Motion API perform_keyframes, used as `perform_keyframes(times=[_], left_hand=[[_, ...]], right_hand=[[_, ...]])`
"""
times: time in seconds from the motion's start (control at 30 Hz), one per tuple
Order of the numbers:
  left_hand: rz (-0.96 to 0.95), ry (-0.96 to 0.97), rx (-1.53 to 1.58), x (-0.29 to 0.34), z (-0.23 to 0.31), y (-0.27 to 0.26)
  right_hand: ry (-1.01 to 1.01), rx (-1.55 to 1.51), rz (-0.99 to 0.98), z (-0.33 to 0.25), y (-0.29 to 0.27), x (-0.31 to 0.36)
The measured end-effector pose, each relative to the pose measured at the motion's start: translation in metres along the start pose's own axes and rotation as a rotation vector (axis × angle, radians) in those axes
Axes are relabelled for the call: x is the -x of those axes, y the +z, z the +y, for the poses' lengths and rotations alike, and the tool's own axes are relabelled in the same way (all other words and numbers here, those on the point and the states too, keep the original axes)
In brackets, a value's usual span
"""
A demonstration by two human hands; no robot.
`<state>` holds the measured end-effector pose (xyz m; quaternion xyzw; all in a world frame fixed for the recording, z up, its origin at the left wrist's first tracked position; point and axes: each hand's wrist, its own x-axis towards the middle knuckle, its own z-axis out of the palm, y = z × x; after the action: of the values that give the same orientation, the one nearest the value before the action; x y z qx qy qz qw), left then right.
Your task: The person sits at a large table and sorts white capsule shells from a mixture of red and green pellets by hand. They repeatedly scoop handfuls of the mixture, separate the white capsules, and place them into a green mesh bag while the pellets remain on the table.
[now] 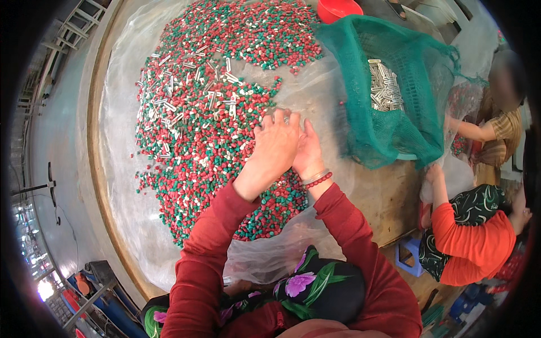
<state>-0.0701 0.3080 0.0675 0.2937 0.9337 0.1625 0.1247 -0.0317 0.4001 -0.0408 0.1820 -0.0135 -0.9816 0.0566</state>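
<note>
Above the right edge of a pile of small red, green and white pieces (208,146), my two hands meet. My left hand (274,145) shows its back, with the fingers curled over toward the other hand. Cupped against it is my right hand (309,153), its palm turned inward and a red bead bracelet at the wrist. Whatever lies between them is hidden. Several silver oblong loops (228,66) are scattered over the pile. To the right, a basket draped with green netting (360,135) contains a heap of similar silver loops (385,87).
Clear plastic sheeting (127,141) lies under the pile on a wooden-edged table. A red bowl (340,9) stands at the far side. On the right, a person in an orange top (470,239) and another in brown (501,135) sit close by, near a blue stool (409,258).
</note>
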Motion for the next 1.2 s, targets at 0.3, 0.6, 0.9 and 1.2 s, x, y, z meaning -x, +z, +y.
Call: perform_keyframes(times=[0.3,0.6,0.9,1.2], left_hand=[[0.343,-0.073,0.332,0.041,-0.049,-0.047],[0.365,-0.232,0.363,-0.010,-0.157,-0.024],[0.331,-0.168,-0.381,-0.051,-0.166,0.095],[0.143,-0.079,0.004,0.069,-0.131,0.099]], right_hand=[[-0.381,-0.130,-0.396,-0.170,0.118,0.049],[-0.189,0.255,-0.358,-0.103,0.069,0.015],[-0.233,0.451,-0.262,-0.093,0.076,0.028],[-0.132,0.461,-0.162,-0.068,0.047,0.016]])
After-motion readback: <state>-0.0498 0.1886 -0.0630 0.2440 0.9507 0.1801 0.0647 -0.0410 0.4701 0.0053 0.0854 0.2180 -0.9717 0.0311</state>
